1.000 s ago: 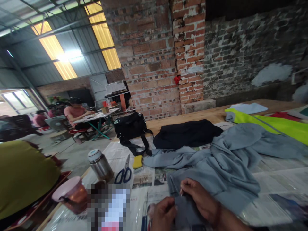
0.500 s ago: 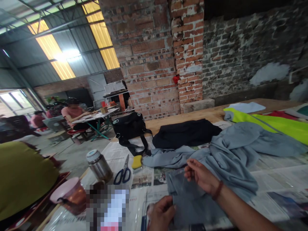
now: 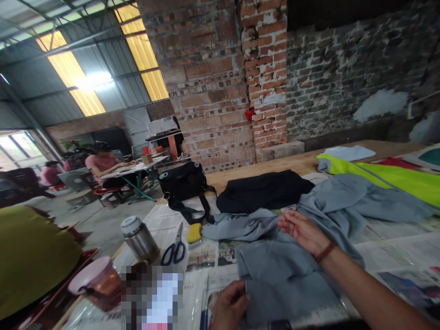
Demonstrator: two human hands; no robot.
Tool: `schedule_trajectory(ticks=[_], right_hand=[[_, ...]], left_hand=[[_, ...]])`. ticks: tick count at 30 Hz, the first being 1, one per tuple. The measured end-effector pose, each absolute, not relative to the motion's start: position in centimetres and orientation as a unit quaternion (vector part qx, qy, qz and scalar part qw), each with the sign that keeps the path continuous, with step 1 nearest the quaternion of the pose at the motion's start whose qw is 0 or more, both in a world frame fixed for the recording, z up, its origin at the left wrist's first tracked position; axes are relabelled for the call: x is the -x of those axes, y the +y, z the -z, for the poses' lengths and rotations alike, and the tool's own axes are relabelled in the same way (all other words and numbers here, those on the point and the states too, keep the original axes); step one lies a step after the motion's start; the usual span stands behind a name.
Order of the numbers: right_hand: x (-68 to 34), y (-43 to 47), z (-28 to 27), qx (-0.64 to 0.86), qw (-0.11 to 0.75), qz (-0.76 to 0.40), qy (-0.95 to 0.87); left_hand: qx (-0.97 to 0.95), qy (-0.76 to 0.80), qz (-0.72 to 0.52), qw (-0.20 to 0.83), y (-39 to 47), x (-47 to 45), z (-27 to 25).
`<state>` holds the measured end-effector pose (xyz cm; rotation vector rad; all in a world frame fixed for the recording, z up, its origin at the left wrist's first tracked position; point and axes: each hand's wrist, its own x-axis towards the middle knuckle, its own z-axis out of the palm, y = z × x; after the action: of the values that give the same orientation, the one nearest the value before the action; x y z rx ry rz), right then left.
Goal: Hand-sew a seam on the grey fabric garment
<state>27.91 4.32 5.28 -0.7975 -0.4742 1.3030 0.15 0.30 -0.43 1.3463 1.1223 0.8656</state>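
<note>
Grey garment (image 3: 302, 256) spread across a newspaper-covered table (image 3: 395, 256), bunched toward the far right, with one flat panel at the near edge. Left hand (image 3: 228, 306) at the near edge of that panel, fingers curled, pinching the cloth's left border. Right hand (image 3: 304, 230) raised just over the middle of the garment, fingers loosely together and partly extended, thumb tucked against them (whether anything thin is held between the fingertips cannot be told). Beaded bracelet (image 3: 325, 252) on the right wrist.

To the left of the garment: blue-handled scissors (image 3: 174, 247) lying flat, a small yellow block (image 3: 194, 233) just beside them, a steel flask (image 3: 139, 238) tilted, a pink cup (image 3: 98, 283) at the near left. Farther back: a black bag (image 3: 185, 183) with loose straps, a folded black cloth (image 3: 263, 190), a bright yellow-green cloth (image 3: 395, 176) at the far right. Brick wall (image 3: 220, 91) beyond the table. Seated people at another table in the far left background.
</note>
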Motion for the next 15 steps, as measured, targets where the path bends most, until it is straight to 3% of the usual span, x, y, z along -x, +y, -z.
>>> schedule_trajectory(ticks=[9,15], right_hand=[[-27.6,3.8,-4.2,0.364,0.708,-0.568,-0.208],[-26.6,2.8,-0.4,0.44,0.677,-0.537,-0.245]], left_hand=[[-0.581,0.48,-0.365,0.547,0.0,-0.4,-0.6],[-0.618,0.498,-0.338,0.506,-0.4,-0.4,-2.1]])
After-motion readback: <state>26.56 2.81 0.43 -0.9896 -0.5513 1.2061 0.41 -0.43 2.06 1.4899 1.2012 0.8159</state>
